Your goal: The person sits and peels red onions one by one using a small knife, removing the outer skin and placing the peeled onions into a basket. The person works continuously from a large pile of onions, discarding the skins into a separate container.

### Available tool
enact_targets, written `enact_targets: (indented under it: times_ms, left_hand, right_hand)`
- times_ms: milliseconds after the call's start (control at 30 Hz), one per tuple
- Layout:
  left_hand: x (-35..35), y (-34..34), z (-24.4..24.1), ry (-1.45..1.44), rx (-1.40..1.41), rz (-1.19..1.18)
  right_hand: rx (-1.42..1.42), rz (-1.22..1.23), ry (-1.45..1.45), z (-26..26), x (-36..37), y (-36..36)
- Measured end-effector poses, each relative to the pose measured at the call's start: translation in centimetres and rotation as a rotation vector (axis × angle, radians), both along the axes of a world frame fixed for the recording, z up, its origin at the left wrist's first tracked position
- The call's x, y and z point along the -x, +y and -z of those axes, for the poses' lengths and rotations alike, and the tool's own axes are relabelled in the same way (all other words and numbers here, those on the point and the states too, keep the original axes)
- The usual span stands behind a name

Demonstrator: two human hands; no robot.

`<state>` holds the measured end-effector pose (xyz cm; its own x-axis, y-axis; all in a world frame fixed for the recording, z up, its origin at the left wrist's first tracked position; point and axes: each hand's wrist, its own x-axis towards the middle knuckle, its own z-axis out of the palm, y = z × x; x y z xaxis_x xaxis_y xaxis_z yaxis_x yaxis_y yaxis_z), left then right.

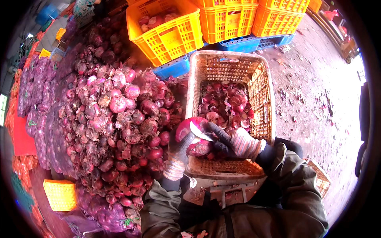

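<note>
My left hand (177, 153), in a grey-and-striped work glove, grips a red onion (185, 128) above the near end of a dirty plastic crate (230, 55). A bright, curved knife blade (200, 132) lies across the onion's reddish-purple skin, close to my left thumb. My right hand (239, 143), gloved alike, is closed around the knife's handle end; the handle itself is hidden by the fingers. More red onion surface (200, 148) shows below the blade, and I cannot tell whether it is a second onion. Loose onion skins and trimmings (227, 102) cover the crate's bottom.
To the left rises a large heap of red onions (119, 128). Yellow crates (178, 38), one with onions inside, stand on blue pallets (244, 44) ahead. Mesh sacks (40, 86) line the far left. Skin scraps litter the floor (312, 104) at right.
</note>
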<state>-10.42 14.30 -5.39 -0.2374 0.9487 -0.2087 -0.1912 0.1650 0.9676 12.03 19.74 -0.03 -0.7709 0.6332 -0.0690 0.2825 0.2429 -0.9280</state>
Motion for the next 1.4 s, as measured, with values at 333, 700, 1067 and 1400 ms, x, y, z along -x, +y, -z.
enact_targets:
  times_ms: [333, 700, 1067, 1400]
  left_hand:
    - [-0.9, -1.5, -1.8, -0.333, 0.009, -0.049]
    - [-0.4, -1.4, -1.0, 0.105, -0.006, -0.031]
    - [0.8, -2.5, -1.8, -0.119, -0.073, 0.193]
    - [-0.3, -2.1, 2.7, 0.068, -0.151, -0.068]
  right_hand:
    - [0.114, 0.445, 0.079, 4.7, -1.5, 3.0]
    - [-0.411, 0.011, -0.046, 3.7, -0.4, 0.2]
    - [-0.173, 0.17, -0.591, 4.1, -3.0, 3.8]
    - [0.993, 0.29, 0.379, 4.1, 1.1, -0.4]
